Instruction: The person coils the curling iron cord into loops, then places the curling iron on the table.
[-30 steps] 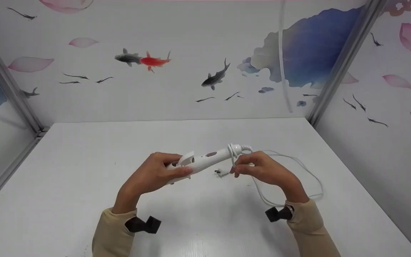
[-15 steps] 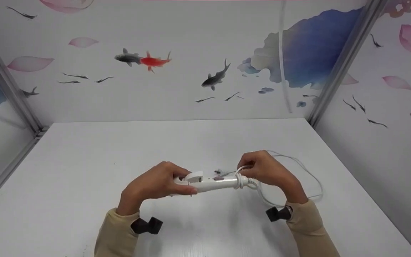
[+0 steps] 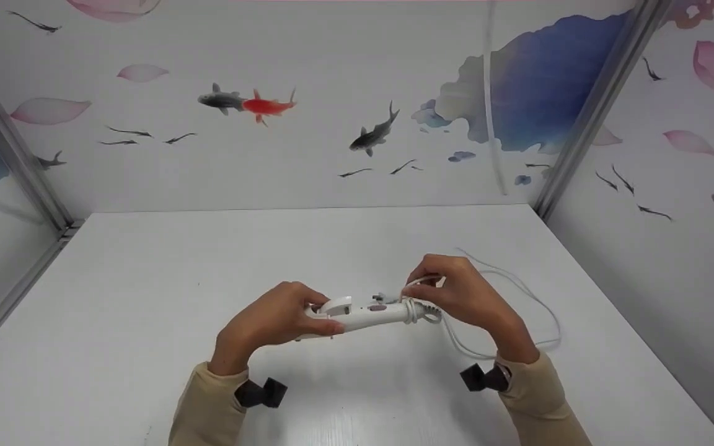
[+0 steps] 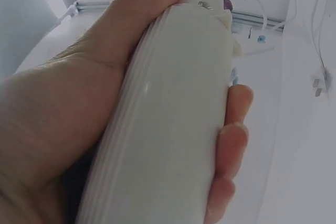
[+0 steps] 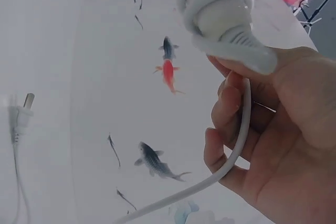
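Note:
A white curling iron [image 3: 366, 319] is held above the table, tilted slightly up toward the right. My left hand [image 3: 273, 316] grips its thick clamp end, and in the left wrist view the thumb lies along the ridged body [image 4: 163, 119] while fingertips show on the far side. My right hand [image 3: 456, 288] pinches the white power cord [image 5: 194, 188] beside the handle's end. Turns of cord loop round that end, plainly seen in the right wrist view. Past the handle lies the two-pin plug [image 3: 384, 298]. The iron's underside is hidden from the head view.
Slack cord [image 3: 556, 322] lies in a wide loop on the white table [image 3: 146, 297], right of my right hand. Walls printed with fish and petals [image 3: 143, 73] enclose the table at the back and sides. Black camera mounts [image 3: 264, 393] sit on both wrists.
The curling iron has come down and levelled out, its clamp end shifting a little right. My right hand has carried the cord from below the handle up and over its end.

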A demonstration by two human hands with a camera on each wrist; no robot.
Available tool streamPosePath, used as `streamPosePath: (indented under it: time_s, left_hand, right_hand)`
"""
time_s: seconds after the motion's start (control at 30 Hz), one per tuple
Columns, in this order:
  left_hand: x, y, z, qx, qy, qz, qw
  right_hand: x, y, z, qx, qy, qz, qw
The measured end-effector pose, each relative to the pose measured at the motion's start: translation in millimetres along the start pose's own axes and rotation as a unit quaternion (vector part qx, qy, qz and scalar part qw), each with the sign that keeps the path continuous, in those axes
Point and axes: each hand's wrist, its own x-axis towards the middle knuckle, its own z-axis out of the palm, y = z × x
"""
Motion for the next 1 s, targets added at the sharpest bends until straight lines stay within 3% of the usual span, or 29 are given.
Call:
streamPosePath:
  time_s: [0.13,0.3,0.53,0.67,1.0]
  left_hand:
    - [-0.1,4.1,3.0,0.043,0.034,-0.019,0.9983]
    - [2.4,7.3,8.8,0.064,0.114,-0.043,0.9905]
    - [2.8,7.0,7.1,0.045,0.198,-0.064,0.977]
    - [1.9,6.6,1.5,0.014,0.201,-0.068,0.9771]
    - [-0.7,5.8,-9.7,-0.082,0.155,-0.045,0.9835]
  right_hand:
    - [-2,-11,2,-0.016,-0.003,0.007,1.0]
    - [-4,-22,5,-0.052,0.005,0.023,0.998]
    - [-1,-19,4,0.008,-0.033,0.026,0.999]
    - [0,-10,2,0.035,-0.045,0.031,0.998]
    - [10,16,3,0.106,-0.108,0.022,0.988]
